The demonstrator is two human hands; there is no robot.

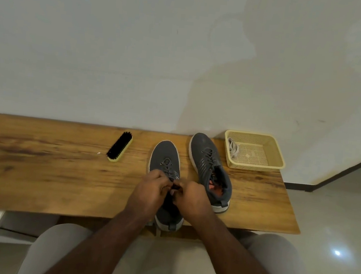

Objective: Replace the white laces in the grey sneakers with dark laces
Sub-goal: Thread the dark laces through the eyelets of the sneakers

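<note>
Two hands pinch the dark lace over the nearer sneaker

Both hands meet above the throat of the near grey sneaker (165, 180), which lies toe away on the wooden table (36, 165), its heel reaching the front edge. The left hand (149, 190) has its fingers curled inward, pinching the dark lace (175, 187) just at the top eyelets; the right hand (193, 198) is curled the same way, gripping the lace from the other side. Their fingertips nearly touch, with the lace ends between them. Beyond the knuckles, the dark lace crosses up the shoe's front.

Just right of it, slightly farther back, lies the second grey sneaker (209, 167), already threaded with dark lace, its orange lining showing. A yellow mesh basket (278, 157) sits at the table's far right corner, with the white laces (234, 149) bunched at its left end. A black-bristled shoe brush (120, 147) lies left of the shoes, well apart from the hands.
</note>
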